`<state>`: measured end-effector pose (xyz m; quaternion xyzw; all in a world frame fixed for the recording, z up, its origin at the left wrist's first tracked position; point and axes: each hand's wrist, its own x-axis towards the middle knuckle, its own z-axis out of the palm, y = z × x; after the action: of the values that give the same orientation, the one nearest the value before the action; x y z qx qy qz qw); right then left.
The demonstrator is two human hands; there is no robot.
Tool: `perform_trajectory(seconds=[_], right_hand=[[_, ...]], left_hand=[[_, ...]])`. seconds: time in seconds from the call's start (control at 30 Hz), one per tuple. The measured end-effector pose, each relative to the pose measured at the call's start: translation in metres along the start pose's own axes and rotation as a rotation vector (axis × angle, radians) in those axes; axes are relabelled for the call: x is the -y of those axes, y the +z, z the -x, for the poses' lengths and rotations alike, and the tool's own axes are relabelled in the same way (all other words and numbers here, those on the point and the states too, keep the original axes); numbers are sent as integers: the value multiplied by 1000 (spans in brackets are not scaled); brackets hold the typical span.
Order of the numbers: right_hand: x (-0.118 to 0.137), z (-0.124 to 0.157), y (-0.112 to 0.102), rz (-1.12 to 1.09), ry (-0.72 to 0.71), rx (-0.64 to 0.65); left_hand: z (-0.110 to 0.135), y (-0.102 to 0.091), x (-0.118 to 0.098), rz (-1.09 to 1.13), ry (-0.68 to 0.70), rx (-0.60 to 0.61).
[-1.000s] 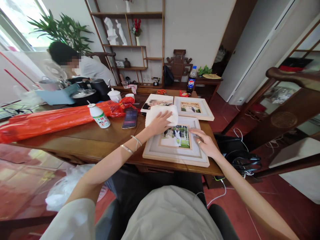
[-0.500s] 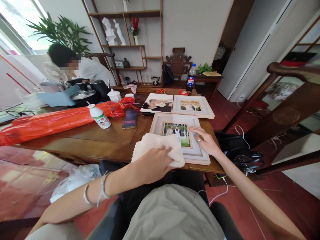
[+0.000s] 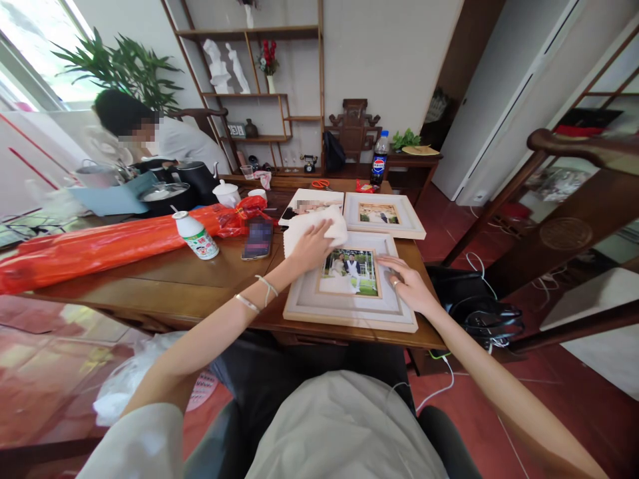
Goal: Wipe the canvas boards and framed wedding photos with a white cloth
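Picture frame (image 3: 349, 313) lies flat on the wooden table (image 3: 219, 273), at the near edge, right in front of the person.

Far to the left, a long orange plastic bag (image 3: 100, 243) stretches over the table. Behind it another person (image 3: 170, 136) bends over some pots. Next comes a small white bottle (image 3: 196, 236), then a phone (image 3: 258, 239) lying flat. Nothing blocks the way to the frame.

The left hand (image 3: 312, 247) rests on a white cloth (image 3: 309, 223) at the frame's far left corner. Its fingers lie spread on top and press the cloth down. The cloth also covers part of a loose photo (image 3: 312, 198) behind the frame. The right hand (image 3: 412, 286) lies on the frame's right border. Its fingers are flat and a little apart, and they hold nothing.

The frame has a wide, pale border with a thin gold line inside. The photo in the middle shows two people on green grass.

Just behind it sits a second pale frame (image 3: 384, 214). Farther back stands a cola bottle (image 3: 379, 158).
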<state>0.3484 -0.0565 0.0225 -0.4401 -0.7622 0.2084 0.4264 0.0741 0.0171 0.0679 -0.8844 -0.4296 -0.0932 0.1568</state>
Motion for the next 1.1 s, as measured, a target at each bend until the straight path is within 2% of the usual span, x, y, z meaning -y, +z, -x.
perform_trajectory(seconds=[0.1,0.17,0.23,0.33,0.43,0.53,0.6,0.67,0.77,0.9,1.0,1.1], right_hand=[[0,0,1,0,-5,-7],[0,1,1,2,-2,-8],[-1,1,2,4,-2,-4],[-2,1,3,12,-2,1],[-2,1,3,23,8,0],[-1,0,3,21,16,-11],[-1,0,2,17,18,-16],[-1,0,2,15,15,-13],[-3,0,2,8,2,-7],[-2,1,2,-3,-7,-14],[-1,0,2,1,4,-15],[0,0,2,13,18,-21]], left_hand=[[-10,-1,2,-3,23,36],[-4,-8,-8,2,61,76],[13,-21,-28,5,95,122],[57,-48,-71,2,131,180],[99,-68,-115,1,236,103],[116,-70,-138,4,278,29],[108,-61,-136,-13,231,28],[90,-48,-125,-35,159,52],[56,-29,-99,-40,66,67],[11,-10,-61,-50,-44,19],[-13,-2,-38,-41,29,41],[-23,-3,-32,-6,125,89]])
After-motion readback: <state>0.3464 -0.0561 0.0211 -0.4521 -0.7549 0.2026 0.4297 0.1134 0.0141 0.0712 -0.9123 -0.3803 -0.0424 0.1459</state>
